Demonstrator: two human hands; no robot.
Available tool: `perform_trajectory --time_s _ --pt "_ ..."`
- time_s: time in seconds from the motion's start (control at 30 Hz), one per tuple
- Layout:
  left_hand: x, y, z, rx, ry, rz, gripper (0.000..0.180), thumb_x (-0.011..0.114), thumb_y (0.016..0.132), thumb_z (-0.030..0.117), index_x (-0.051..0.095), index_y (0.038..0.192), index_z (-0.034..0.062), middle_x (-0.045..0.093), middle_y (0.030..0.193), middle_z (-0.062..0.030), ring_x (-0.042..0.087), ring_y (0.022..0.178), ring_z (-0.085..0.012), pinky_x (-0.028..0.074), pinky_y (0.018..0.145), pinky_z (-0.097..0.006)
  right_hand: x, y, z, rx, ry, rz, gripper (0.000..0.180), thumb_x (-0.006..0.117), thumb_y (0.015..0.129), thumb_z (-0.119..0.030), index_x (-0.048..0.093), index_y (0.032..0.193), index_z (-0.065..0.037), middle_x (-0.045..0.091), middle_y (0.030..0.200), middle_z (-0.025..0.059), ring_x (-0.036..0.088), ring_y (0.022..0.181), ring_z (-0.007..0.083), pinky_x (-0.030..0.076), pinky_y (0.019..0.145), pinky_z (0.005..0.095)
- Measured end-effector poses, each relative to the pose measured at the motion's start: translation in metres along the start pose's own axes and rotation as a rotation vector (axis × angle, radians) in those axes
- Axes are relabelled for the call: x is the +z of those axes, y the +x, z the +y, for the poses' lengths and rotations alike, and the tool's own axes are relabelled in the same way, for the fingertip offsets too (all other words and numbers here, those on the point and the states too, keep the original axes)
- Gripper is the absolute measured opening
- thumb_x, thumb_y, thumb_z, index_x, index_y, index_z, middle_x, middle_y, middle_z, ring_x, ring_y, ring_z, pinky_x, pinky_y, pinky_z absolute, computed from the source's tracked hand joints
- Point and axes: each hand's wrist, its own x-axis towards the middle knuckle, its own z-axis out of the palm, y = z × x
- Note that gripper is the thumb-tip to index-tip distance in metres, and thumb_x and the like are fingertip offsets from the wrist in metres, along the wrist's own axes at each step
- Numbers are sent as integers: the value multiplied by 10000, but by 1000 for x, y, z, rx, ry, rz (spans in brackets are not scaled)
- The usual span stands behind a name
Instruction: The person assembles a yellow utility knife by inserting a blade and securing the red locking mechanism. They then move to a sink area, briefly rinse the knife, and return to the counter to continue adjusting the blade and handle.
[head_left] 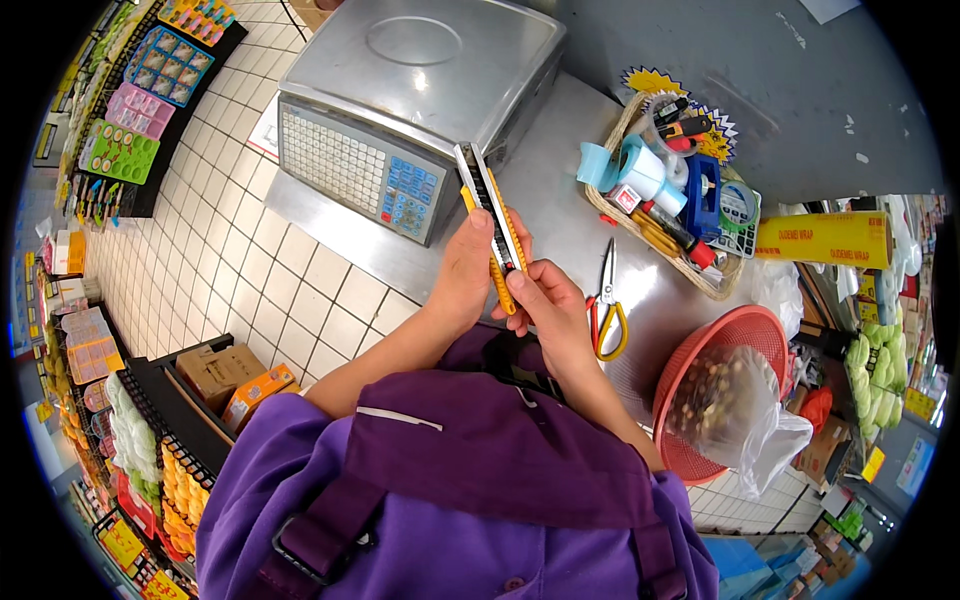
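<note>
In front of my chest I hold a box cutter (484,205) with a yellow body and a silver and black middle strip, tilted with its upper end toward the scale. My left hand (466,262) is closed around its side, with the thumb lying along it. At its lower end my right hand (552,305) grips it between thumb and fingers. Just beyond the cutter stands a weighing scale (470,60) with a steel top and a keypad. Scissors (606,305) with red and yellow handles lie on the steel counter (570,215) to the right of my right hand.
A wicker basket (712,287) of tape, markers and tools sits at the right, beside a yellow wrap box (825,238). Nearer me, a red plastic basket (680,385) holds a clear bag (730,400) of small round brown items. Produce shelves and a tiled floor (290,285) lie left.
</note>
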Motion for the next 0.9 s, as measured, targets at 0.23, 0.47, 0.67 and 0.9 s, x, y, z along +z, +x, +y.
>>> perform_trajectory --time_s 0.23,0.47,0.67,0.9 --pt "-1 1 -3 0 53 12 596 243 892 601 477 868 53 508 739 -51 469 664 -104 394 602 -234 -4 -1 3 43 71 12 154 519 876 -167 555 939 -31 636 746 109 501 514 52 380 454 180" --pt "-5 11 0 -3 -57 102 578 235 907 574 487 902 54 500 750 -46 465 684 -114 397 605 -247 -7 -1 5 64 133 41 155 511 864 -120 570 966 -18 653 820 137 514 524 65 384 449 186" --pt "-15 26 8 -40 -306 121 561 298 888 590 511 924 73 524 759 -57 509 728 -169 433 680 -293 -12 -1 6 78 168 34 132 511 861 -107 579 938 -24 653 808 146 517 522 76 382 445 190" --pt "-35 37 14 6 -537 143 507 335 885 573 506 906 96 514 764 -46 518 790 -195 446 814 -368 -26 -1 11 74 305 49 113 523 835 -114 576 911 -49 641 747 144 473 476 89 327 426 197"
